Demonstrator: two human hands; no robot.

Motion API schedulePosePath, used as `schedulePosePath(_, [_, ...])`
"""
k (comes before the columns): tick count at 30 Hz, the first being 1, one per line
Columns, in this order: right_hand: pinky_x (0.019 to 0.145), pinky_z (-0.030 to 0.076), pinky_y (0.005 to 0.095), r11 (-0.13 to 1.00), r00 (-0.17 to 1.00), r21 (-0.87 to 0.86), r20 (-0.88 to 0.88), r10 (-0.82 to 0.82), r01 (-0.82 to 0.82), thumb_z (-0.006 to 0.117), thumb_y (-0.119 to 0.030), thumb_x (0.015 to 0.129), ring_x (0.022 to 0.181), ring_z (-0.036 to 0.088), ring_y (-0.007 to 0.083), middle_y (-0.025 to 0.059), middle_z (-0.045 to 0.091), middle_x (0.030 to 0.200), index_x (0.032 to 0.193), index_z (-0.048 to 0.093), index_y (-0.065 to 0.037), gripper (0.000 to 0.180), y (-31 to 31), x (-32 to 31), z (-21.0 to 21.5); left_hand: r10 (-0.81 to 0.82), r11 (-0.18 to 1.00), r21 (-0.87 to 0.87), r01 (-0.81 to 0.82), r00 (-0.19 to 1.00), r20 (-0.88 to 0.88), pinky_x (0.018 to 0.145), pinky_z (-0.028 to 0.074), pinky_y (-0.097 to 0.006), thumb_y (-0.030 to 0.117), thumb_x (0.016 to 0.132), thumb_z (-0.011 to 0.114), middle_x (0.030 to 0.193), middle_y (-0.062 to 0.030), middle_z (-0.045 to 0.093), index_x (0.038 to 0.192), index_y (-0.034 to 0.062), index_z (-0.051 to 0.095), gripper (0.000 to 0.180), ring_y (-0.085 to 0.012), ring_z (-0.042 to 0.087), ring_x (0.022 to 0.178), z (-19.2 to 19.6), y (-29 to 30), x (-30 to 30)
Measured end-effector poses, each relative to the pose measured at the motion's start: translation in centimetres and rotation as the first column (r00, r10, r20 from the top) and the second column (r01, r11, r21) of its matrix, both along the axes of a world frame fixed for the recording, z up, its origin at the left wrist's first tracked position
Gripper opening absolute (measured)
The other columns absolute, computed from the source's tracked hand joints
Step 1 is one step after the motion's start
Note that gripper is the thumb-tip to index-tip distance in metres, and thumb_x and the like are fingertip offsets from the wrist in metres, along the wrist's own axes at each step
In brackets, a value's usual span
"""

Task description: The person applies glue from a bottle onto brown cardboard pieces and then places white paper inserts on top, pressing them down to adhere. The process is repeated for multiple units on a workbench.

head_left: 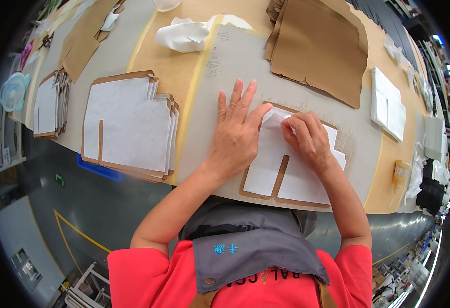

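In front of me lies a brown cut-out panel (282, 172) with a slot near its front edge and a stepped right side. A white sheet (307, 186) of much the same shape covers it, leaving a brown border. Near its far left corner the sheet is creased and lifted. My right hand (309, 138) has finger and thumb pinched together at that raised part. The fingers of my left hand (238, 126) are spread over the table, while its thumb touches the panel's far left corner. Whatever lies under the right palm is hidden.
On the left stand a stack of white-covered brown panels (125, 118) and a smaller stack (45, 105). Plain brown sheets (317, 46) lie at the far right, folded white sheets (387, 102) beyond. Crumpled white paper (183, 36) sits farther back; a yellow bottle (401, 173) stands right.
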State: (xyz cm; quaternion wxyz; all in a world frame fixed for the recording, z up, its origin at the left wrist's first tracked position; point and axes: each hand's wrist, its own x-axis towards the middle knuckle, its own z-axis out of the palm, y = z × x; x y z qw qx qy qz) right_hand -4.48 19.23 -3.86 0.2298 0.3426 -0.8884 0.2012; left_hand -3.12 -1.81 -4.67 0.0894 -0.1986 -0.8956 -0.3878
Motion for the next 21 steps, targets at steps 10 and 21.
schedulePosePath(10, [0.097,0.043,0.0413,1.000,0.879,0.007,0.476,-0.019,0.017,0.082,-0.015,0.079,0.108,0.056,0.0267,0.0023,0.065,0.107,0.111,0.065,-0.011,0.037,1.6,-1.2,3.4,-0.100,0.995,0.002,0.099,0.995,0.023,0.125,0.013,-0.058,-0.008,0.088,0.055,0.159,-0.0165,0.041,0.100,0.0116,0.073,0.030,-0.0408,0.021,0.155,0.1,0.2,-0.4])
schedulePosePath(21, [0.095,0.040,0.0395,0.964,0.965,0.211,0.236,0.111,-0.163,0.078,-0.011,0.077,0.103,0.057,0.0182,-0.0031,0.064,0.096,0.091,0.065,-0.015,0.020,4.3,1.9,3.4,-0.100,0.994,0.035,0.101,0.995,-0.030,0.126,0.015,-0.055,-0.014,0.082,0.047,0.150,-0.0142,0.053,0.096,0.0123,0.077,0.042,-0.0410,0.029,0.151,-0.7,-0.9,-0.9])
